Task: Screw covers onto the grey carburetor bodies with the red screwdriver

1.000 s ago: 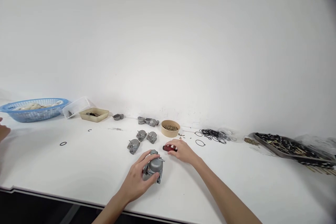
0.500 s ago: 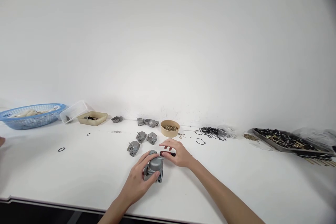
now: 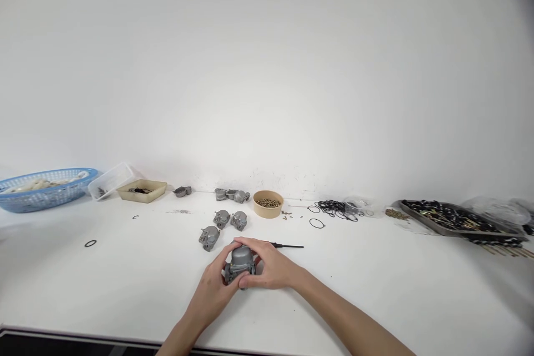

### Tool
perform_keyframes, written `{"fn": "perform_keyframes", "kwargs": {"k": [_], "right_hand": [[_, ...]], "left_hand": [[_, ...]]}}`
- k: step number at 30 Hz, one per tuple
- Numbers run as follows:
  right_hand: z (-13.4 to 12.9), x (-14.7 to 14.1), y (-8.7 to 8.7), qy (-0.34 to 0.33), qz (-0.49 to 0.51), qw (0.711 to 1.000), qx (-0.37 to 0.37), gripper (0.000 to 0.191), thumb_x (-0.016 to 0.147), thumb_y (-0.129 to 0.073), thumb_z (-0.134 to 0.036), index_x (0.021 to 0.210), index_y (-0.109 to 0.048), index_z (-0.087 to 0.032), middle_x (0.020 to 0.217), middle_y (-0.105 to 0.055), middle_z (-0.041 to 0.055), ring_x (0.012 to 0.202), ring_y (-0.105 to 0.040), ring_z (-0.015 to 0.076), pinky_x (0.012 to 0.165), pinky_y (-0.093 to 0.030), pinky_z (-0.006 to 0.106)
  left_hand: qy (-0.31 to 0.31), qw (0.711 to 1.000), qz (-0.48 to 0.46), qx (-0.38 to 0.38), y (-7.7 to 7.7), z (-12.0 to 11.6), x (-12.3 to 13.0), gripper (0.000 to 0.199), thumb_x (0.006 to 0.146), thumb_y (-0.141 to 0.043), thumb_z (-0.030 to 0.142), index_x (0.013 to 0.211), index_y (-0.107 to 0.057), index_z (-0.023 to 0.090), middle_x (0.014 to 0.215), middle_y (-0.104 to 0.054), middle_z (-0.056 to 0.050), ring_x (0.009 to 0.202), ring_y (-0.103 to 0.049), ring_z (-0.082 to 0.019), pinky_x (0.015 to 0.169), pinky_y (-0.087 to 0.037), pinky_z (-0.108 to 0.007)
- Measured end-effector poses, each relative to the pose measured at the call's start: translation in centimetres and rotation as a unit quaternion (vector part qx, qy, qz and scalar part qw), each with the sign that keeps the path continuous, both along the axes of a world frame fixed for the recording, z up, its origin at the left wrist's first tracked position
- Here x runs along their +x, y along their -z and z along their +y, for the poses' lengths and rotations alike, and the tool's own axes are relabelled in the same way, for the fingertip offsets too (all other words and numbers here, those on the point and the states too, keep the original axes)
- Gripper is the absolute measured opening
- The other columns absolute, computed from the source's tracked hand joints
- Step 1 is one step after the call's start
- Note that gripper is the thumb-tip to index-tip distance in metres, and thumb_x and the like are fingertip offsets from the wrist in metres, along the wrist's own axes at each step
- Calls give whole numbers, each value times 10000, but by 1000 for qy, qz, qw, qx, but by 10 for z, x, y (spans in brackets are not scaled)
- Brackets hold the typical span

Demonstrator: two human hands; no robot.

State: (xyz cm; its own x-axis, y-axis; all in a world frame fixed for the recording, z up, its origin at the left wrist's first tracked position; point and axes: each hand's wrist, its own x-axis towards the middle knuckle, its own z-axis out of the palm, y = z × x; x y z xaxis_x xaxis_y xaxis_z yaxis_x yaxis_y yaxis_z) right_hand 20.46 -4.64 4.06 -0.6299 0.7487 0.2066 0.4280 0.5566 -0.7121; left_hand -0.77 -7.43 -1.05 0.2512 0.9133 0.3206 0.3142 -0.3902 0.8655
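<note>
Both my hands hold one grey metal carburetor (image 3: 242,258) at the front middle of the white table. My left hand (image 3: 214,283) wraps its left side, thumb at the near edge. From the right, my right hand (image 3: 269,264) closes round it, its fingers over the top and far side. Just behind my right hand lies a screwdriver (image 3: 290,246), its black shaft pointing right; the hand hides most of its handle. Past my left hand, several similar carburetors (image 3: 209,237) rest on the table.
A round tub (image 3: 268,212) of small brass parts stands behind, with black rubber rings (image 3: 334,208) beside it. At right is a dark tray (image 3: 442,228) of parts. A blue basket (image 3: 50,198), a clear box (image 3: 109,179) and a beige tray (image 3: 156,193) stand left.
My right hand has let go of the screwdriver, which lies on the table, and has moved left onto the carburetor. A bit of another person's hand at the left edge has gone from view.
</note>
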Motion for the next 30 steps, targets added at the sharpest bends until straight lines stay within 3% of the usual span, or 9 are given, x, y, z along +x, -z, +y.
{"fn": "perform_keyframes", "kwargs": {"k": [5, 10, 12, 15, 18, 22, 26, 30], "right_hand": [[-3, -9, 8, 19, 47, 999, -10, 856, 705, -870, -471, 1479, -529, -339, 1423, -605, 81, 1300, -548, 337, 945, -540, 417], [-5, -12, 1, 33, 76, 997, 5, 714, 686, -882, -400, 1353, -637, -334, 1297, -663, 63, 1176, -623, 299, 875, -551, 367], [-4, -11, -2, 27, 78, 996, 28, 708, 638, -909, -395, 1302, -669, -334, 1249, -686, 55, 1140, -637, 291, 885, -548, 371], [-1, -7, -5, 18, 80, 994, 68, 755, 566, -942, -396, 1274, -693, -315, 1174, -717, 55, 1075, -661, 281, 906, -545, 387], [7, 3, -9, 36, 85, 990, 106, 748, 580, -937, -416, 1277, -700, -282, 1155, -728, 74, 1023, -684, 267, 912, -552, 391], [28, 39, -25, 116, 97, 976, 157, 711, 647, -907, -451, 1294, -685, -258, 1279, -693, 102, 1088, -683, 274, 900, -577, 387], [53, 103, -40, 248, 52, 937, 241, 655, 716, -851, -439, 1321, -662, -270, 1280, -679, 106, 1108, -677, 283, 958, -567, 424], [72, 177, -31, 412, -25, 873, 259, 631, 730, -791, -509, 1279, -683, -216, 1255, -690, 131, 1107, -670, 327, 1014, -514, 478]], "left_hand": [[4, 999, -36, -3, 4, 2, -1, 582, 897, -660, 506, 1390, -496, 243, 1211, -645, -93, 917, -639, -251, 656, -528, -306], [-17, 999, -4, 28, 8, 0, -1, 614, 859, -689, 424, 1412, -477, 260, 941, -632, -36, 736, -567, -204, 605, -483, -280], [-23, 999, 14, 31, 7, -2, 0, 637, 841, -709, 384, 1421, -470, 275, 919, -618, -27, 706, -550, -199, 605, -497, -286], [-27, 998, 21, 43, 6, -6, 1, 701, 825, -749, 375, 1452, -441, 316, 1226, -614, -83, 760, -596, -208, 613, -538, -304], [-23, 997, -3, 71, 4, -8, 3, 758, 852, -735, 388, 1506, -352, 360, 1557, -391, -95, 966, -639, -254, 656, -589, -326], [-15, 996, -8, 83, 5, -7, 3, 645, 935, -634, 416, 1502, -330, 365, 1630, -272, -73, 1129, -605, -273, 689, -614, -338], [30, 995, 51, 81, 5, -6, 1, 317, 976, -563, 380, 1287, -568, 318, 1463, -499, -60, 1066, -612, -247, 698, -575, -326], [57, 990, 76, 106, 1, -7, 2, 153, 996, -516, 316, 1011, -657, 261, 1116, -665, -44, 935, -626, -212, 678, -508, -299]]}}
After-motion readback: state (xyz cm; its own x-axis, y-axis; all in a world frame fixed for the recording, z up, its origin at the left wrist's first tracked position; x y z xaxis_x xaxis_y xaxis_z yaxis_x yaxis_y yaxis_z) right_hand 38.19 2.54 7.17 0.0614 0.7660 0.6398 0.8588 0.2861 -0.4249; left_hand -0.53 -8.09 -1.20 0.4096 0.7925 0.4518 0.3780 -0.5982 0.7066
